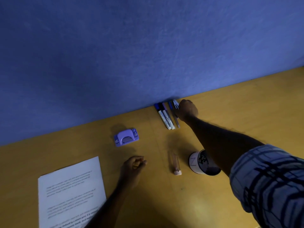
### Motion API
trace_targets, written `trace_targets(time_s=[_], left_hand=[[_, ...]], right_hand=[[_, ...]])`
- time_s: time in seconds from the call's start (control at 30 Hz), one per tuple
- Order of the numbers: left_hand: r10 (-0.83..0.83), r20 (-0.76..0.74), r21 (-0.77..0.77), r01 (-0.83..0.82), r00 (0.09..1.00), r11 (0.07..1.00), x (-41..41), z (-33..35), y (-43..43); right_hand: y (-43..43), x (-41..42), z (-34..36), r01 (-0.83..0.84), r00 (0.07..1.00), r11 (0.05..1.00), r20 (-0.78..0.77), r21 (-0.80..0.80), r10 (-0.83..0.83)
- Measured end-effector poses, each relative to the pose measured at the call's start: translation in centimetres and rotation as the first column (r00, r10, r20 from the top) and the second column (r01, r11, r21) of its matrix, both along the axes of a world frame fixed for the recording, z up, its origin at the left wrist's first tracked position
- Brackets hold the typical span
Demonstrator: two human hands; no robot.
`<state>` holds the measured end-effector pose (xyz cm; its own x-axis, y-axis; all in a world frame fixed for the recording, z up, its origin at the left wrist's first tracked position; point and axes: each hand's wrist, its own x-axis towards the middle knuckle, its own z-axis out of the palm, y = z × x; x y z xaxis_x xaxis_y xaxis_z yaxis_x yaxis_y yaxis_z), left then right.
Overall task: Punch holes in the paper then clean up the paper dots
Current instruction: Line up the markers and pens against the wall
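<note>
A purple hole punch (126,137) stands on the yellow table (230,116) near the blue wall. A printed sheet of paper (70,193) lies at the near left, partly under my left forearm. My left hand (133,168) rests on the table to the right of the paper, fingers curled loosely with nothing in them. My right hand (187,110) reaches far forward to the wall and is closed on a pen (175,104) at the right end of a row of markers. No paper dots are visible.
Several markers and pens (167,116) lie side by side against the blue wall (131,55). A clear ruler-like piece with an eraser end (175,163) lies mid-table. A white cup with a dark pattern (202,162) stands under my right forearm.
</note>
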<state>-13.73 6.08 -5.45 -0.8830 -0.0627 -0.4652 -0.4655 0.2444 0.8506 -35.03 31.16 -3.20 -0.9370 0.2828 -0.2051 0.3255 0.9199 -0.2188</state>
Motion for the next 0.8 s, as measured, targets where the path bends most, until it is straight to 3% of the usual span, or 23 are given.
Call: trace_targets(time_s=[0.3, 0.53, 0.67, 0.8], left_hand=[[-0.025, 0.003, -0.006, 0.025, 1.0, 1.0, 0.1, 0.1, -0.1], [-0.056, -0.013, -0.055, 0.055, 0.998, 0.997, 0.5, 0.8, -0.7], [-0.093, -0.025, -0.079, 0.09, 0.995, 0.993, 1.0, 1.2, -0.7], [-0.129, -0.027, -0.086, 0.126, 0.991, 0.988, 1.5, 1.9, -0.7]], right_hand=[[0.0, 0.8, 0.5, -0.062, 0.998, 0.997, -0.004, -0.042, 0.062], [-0.8, 2.9, 2.7, -0.038, 0.995, 0.995, -0.09, -0.087, 0.031], [-3.2, 6.6, 4.2, -0.19, 0.973, 0.98, -0.148, -0.067, 0.178], [-5.5, 11.9, 4.7, -0.3, 0.954, 0.952, -0.027, -0.065, 0.299]])
